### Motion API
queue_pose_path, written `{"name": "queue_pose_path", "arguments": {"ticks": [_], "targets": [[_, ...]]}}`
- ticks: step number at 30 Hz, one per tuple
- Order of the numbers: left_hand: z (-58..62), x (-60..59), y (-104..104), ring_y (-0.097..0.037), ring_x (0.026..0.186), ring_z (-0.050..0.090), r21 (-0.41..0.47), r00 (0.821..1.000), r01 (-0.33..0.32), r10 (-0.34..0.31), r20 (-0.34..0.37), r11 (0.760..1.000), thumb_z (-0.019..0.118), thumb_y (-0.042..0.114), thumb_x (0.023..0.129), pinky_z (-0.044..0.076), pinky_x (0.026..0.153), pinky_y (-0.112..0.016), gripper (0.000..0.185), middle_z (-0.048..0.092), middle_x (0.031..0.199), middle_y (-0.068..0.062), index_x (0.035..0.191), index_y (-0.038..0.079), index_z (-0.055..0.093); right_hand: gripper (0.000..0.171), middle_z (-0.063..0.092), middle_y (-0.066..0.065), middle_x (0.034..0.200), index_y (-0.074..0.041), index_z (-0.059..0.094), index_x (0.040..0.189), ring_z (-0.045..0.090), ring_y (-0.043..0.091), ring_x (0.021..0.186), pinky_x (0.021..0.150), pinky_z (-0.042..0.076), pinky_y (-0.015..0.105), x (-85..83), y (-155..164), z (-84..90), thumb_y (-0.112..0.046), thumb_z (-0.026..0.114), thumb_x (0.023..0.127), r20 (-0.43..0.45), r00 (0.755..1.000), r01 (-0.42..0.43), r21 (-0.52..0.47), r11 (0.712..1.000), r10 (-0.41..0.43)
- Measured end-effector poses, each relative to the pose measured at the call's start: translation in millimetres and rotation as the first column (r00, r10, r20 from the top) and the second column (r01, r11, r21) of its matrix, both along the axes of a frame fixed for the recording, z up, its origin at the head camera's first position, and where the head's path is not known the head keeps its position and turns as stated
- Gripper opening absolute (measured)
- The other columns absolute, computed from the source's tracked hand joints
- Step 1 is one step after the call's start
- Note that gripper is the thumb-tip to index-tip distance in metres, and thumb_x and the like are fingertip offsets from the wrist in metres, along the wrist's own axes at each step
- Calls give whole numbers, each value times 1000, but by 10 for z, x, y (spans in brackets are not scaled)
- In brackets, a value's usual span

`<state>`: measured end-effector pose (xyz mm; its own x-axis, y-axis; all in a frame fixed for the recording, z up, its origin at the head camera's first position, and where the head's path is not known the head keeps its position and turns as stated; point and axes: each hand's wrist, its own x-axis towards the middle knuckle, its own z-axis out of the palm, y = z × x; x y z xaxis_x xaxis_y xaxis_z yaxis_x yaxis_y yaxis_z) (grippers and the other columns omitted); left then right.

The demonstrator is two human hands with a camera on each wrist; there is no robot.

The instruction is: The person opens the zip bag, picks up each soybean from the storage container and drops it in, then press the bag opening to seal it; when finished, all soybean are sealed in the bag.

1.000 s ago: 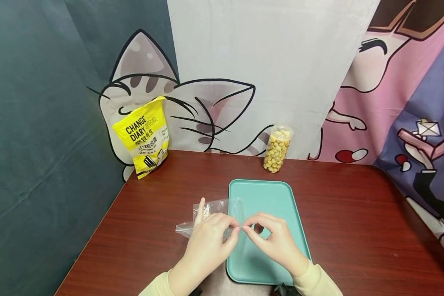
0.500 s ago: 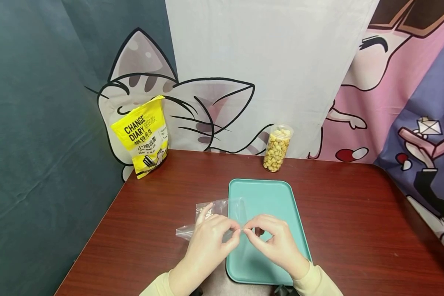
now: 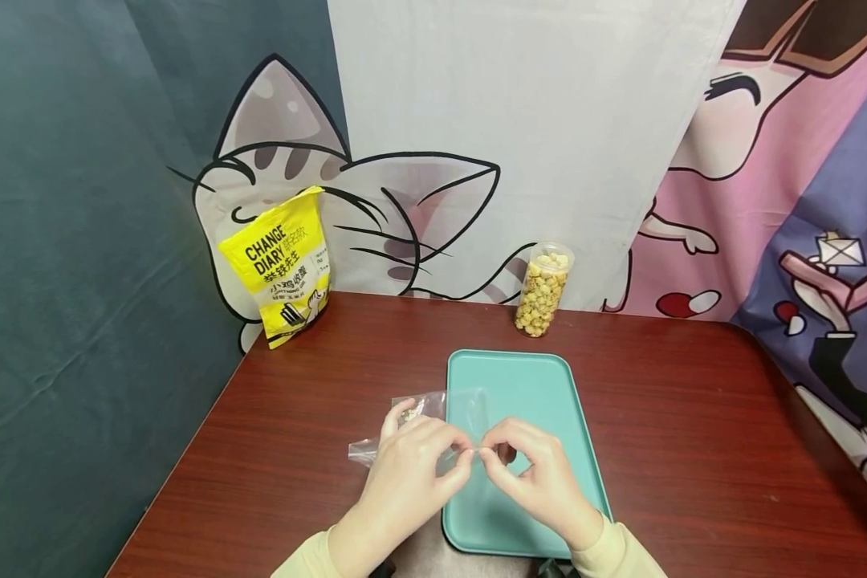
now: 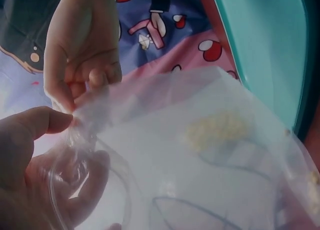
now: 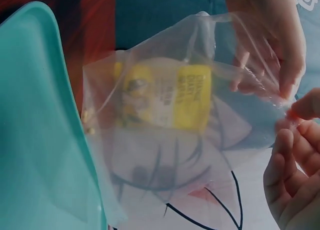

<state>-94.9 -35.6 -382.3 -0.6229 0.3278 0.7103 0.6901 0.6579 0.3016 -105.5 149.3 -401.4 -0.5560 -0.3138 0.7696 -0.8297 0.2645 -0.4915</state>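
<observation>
A clear plastic bag hangs between my hands, over the left edge of the teal tray. Small pale pieces lie inside it, partly behind my left hand. My left hand pinches the bag's rim between thumb and index finger. Close to its fingertips, my right hand pinches the same rim with thumb and index finger. In the left wrist view the bag spreads out below the pinch. The right wrist view shows a few pieces near the bag's lower corner.
A yellow snack bag stands at the table's back left, against the printed cloth backdrop. A clear jar of popcorn stands at the back, behind the tray. The reddish-brown table extends to the right.
Both hands and the clear bag have shifted slightly to the right. The raised finger of my left hand has bent down. Both pinches on the bag stay.
</observation>
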Motion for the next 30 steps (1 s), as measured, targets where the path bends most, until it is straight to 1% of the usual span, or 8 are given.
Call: {"name": "queue_pose_path", "arguments": {"ticks": [3, 6, 10, 15, 19, 22, 26, 30], "targets": [[11, 2, -23, 0, 72, 56, 4, 1000, 2, -2, 17, 1000, 76, 17, 71, 35, 98, -46, 15, 59, 71, 17, 73, 25, 63, 16, 57, -4, 74, -13, 62, 82, 48, 7, 63, 56, 39, 15, -3, -3, 7, 2, 68, 79, -29, 1000, 11, -23, 1000, -11], [20, 4, -35, 0, 72, 56, 9, 1000, 15, -15, 18, 1000, 76, 16, 70, 35, 99, -45, 15, 59, 71, 17, 73, 24, 63, 6, 58, -4, 73, -12, 63, 81, 48, 9, 62, 55, 37, 15, -1, -7, 56, -10, 66, 86, -68, 997, 34, -21, 999, -35], [27, 7, -29, -2, 74, 56, 7, 999, 40, -40, -5, 999, 76, 14, 70, 37, 97, -48, 16, 60, 71, 16, 74, 23, 64, 12, 60, -4, 74, -13, 65, 81, 48, 9, 62, 57, 35, 11, 11, -14, 126, -22, 64, 89, -97, 994, 50, 0, 999, -49], [29, 6, -25, -3, 74, 56, -11, 998, 56, -56, -20, 998, 76, 13, 69, 37, 96, -50, 17, 61, 72, 16, 74, 23, 64, 4, 61, -4, 74, -13, 66, 82, 48, 10, 64, 63, 34, 7, 7, 5, 109, -13, 70, 85, -81, 996, 25, 28, 999, -22], [24, 3, -26, -4, 74, 55, -22, 998, 55, -56, -29, 998, 76, 12, 68, 37, 96, -49, 18, 61, 71, 16, 73, 23, 63, 13, 62, -6, 75, -16, 67, 85, 49, 9, 66, 65, 37, 13, 1, 35, 79, -6, 73, 80, -58, 998, 14, 59, 998, -10], [19, 2, -18, -3, 73, 55, -26, 997, 56, -57, -43, 998, 76, 11, 67, 37, 96, -48, 18, 61, 71, 16, 73, 23, 63, 14, 63, -8, 77, -18, 67, 87, 49, 9, 67, 65, 39, 16, 6, 55, 86, -7, 73, 80, -58, 998, 13, 77, 997, -8], [23, 3, -7, -3, 73, 54, -29, 996, 65, -66, -64, 997, 76, 10, 66, 37, 97, -47, 18, 61, 70, 16, 72, 23, 64, 6, 63, -12, 79, -21, 67, 87, 49, 6, 70, 69, 37, 17, 17, 85, 119, -15, 68, 86, -82, 995, 61, 155, 986, -48], [39, 7, -2, -3, 72, 53, -42, 994, 80, -83, -65, 996, 77, 11, 67, 35, 99, -48, 18, 61, 69, 17, 72, 23, 65, 6, 63, -18, 83, -26, 67, 87, 50, 3, 76, 74, 35, 19, 40, 119, 155, -24, 62, 91, -93, 992, 107, 277, 955, -84]]}}
